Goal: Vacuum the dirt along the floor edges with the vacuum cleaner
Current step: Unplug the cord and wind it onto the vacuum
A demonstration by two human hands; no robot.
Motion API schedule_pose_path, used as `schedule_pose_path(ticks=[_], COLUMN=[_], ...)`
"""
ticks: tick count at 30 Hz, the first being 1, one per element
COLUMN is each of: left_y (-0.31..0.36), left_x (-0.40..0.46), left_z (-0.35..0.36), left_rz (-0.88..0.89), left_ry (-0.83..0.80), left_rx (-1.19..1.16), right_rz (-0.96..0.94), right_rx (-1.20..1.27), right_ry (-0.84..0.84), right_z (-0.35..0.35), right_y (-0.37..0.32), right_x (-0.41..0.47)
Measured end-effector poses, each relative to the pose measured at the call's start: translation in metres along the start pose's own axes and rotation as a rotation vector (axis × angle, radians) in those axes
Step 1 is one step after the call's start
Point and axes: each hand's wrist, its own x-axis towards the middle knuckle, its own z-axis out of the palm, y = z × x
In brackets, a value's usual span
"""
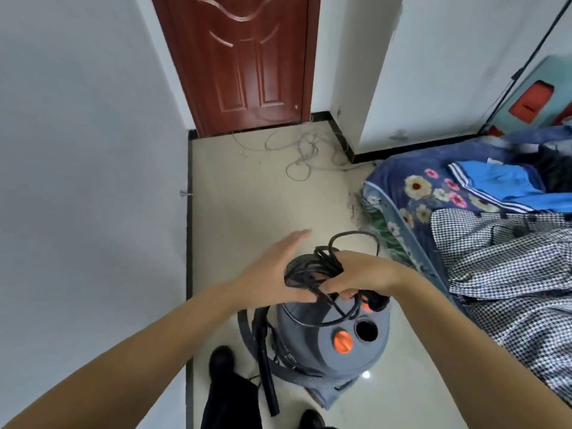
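A grey canister vacuum cleaner (334,342) with orange knobs stands on the tiled floor just in front of my feet. Its black wand and grey hose (266,366) hang down its left side. A bundle of black power cord (312,270) sits above its top. My right hand (362,274) grips this cord bundle from the right. My left hand (272,274) is beside the bundle with its fingers straight and spread, its palm against the coils. Dirt and debris (354,205) lie along the floor beside the bed's corner.
A bed (433,193) with floral bedding and piled clothes fills the right side. A white wall with dark skirting (188,243) runs along the left. Loose grey cables (300,153) lie on the floor before a closed brown door (247,63).
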Motion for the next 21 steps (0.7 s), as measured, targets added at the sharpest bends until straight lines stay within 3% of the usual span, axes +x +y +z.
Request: schedule_pose_path(ticks=[2, 5, 8, 11, 13, 16, 19, 21], left_y=[0.003, -0.009, -0.028, -0.038, -0.038, -0.032, -0.022, -0.019], left_x=[0.025, 0.060, 0.094, 0.120, 0.132, 0.138, 0.133, 0.125], left_z=[0.006, -0.005, -0.027, -0.036, -0.034, -0.022, -0.006, 0.007], left_rz=[0.175, 0.142, 0.044, -0.118, -0.204, -0.248, -0.280, -0.347], left_ry=[-0.086, -0.135, -0.111, -0.128, -0.177, -0.289, -0.400, -0.432], left_rx=[0.107, -0.085, -0.210, -0.521, -0.674, -0.735, -0.834, -0.905], right_rz=[0.005, -0.006, 0.061, 0.205, 0.268, 0.237, -0.013, -0.060], right_rx=[0.073, 0.158, 0.220, 0.290, 0.372, 0.583, 0.923, 1.048], right_ry=[-0.094, -0.088, 0.210, 0.615, 0.796, 0.921, 0.975, 1.028], right_z=[-0.013, -0.029, -0.031, -0.014, 0.004, 0.038, 0.076, 0.094], right_y=[-0.011, -0.024, -0.023, -0.007, 0.001, 0.005, 0.003, 0.003], right_x=[0.001, 0.003, 0.011, 0.030, 0.042, 0.052, 0.064, 0.074])
